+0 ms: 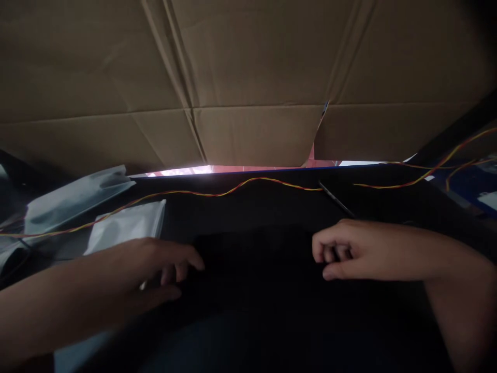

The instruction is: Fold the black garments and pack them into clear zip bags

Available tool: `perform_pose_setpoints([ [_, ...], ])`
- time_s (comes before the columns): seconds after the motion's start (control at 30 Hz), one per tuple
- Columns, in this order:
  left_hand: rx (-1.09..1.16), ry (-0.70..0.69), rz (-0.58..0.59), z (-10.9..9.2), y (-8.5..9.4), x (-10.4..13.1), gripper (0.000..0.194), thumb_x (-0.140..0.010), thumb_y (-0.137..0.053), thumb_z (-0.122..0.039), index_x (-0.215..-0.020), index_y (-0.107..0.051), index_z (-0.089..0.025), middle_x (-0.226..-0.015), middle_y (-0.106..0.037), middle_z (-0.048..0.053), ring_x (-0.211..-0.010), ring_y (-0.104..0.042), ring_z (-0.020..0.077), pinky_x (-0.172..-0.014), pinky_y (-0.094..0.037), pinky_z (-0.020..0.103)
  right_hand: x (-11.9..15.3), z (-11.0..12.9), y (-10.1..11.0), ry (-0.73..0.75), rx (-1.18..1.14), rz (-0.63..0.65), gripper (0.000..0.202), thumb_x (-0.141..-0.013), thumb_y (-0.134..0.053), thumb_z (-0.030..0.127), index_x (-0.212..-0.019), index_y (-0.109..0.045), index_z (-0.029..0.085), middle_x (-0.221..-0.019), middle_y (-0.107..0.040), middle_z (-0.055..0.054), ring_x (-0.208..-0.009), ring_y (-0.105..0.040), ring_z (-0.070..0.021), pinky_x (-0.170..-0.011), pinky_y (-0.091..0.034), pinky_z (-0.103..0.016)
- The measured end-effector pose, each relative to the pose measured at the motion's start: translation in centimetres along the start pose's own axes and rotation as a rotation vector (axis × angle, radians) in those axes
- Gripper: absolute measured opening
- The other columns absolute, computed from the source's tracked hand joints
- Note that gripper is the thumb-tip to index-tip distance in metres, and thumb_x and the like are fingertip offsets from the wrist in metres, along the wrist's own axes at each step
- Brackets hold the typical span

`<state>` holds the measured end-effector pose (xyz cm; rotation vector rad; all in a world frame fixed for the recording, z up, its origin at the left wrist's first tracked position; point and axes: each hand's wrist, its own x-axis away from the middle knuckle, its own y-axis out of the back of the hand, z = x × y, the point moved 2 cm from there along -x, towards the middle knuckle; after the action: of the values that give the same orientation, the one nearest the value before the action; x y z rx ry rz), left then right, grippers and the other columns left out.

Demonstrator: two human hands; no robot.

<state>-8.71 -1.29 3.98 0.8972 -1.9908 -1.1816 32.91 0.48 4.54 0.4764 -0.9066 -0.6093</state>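
Looking down, we found a thin dark object (336, 199) right of centre, its long axis slanting down toward the nearer right hand (361, 249); this and the left hand (152, 257), near a white packet (128, 224), curled loosely, visibly grasping nothing.

A white packet (130, 224) is lying flat toward the left of the black surface (240, 213), while a thin dark object (336, 198) with a pale edge is resting diagonally toward the right.

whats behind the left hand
A white packet shows beyond the left hand, with a red-and-yellow wire crossing it; the hand covers the packet's nearer part.
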Motion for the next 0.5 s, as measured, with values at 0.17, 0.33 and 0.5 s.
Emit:
perform_pose_setpoints([
  [0.17,-0.125,-0.071,-0.004,-1.8,1.2,-2.9,0.03,-0.099,-0.067,-0.039,-0.129,-0.069,-0.035,-0.11,-0.074,-0.007,-0.087,-0.072,0.0155,-0.073,-0.055,0.019,-0.8,-0.7,-0.2,-0.049,0.125,-0.168,0.027,-0.078,-0.083,0.046,-0.092,-0.068,0.029,-0.093,-0.068,0.0,-0.074,-0.059,-0.0197,-0.056,-0.038,-0.03],
  [0.33,-0.071,-0.393,-0.044,-7.2,-0.8,-5.4,0.025,-0.109,-0.058,-0.032,-0.131,-0.069,-0.035,-0.12,-0.068,0.002,-0.102,-0.067,0.0195,-0.089,-0.054,0.03,-1.0,-1.1,0.8,0.04,0.049,-0.312,0.039,-0.086,-0.078,0.062,-0.087,-0.063,0.026,-0.084,-0.062,0.001,-0.071,-0.053,-0.0175,-0.058,-0.037,-0.03],
  [0.5,-0.239,-0.54,-0.088,-7.5,-3.3,-6.8,0.044,-0.107,-0.06,-0.026,-0.148,-0.063,-0.04,-0.133,-0.064,0.008,-0.117,-0.061,0.03,-0.099,-0.05,0.046,-0.1,-1.0,1.5,0.005,-0.004,-0.561,0.029,-0.1,-0.06,0.054,-0.092,-0.067,0.027,-0.083,-0.068,-0.001,-0.072,-0.059,-0.0198,-0.064,-0.045,-0.033],
])
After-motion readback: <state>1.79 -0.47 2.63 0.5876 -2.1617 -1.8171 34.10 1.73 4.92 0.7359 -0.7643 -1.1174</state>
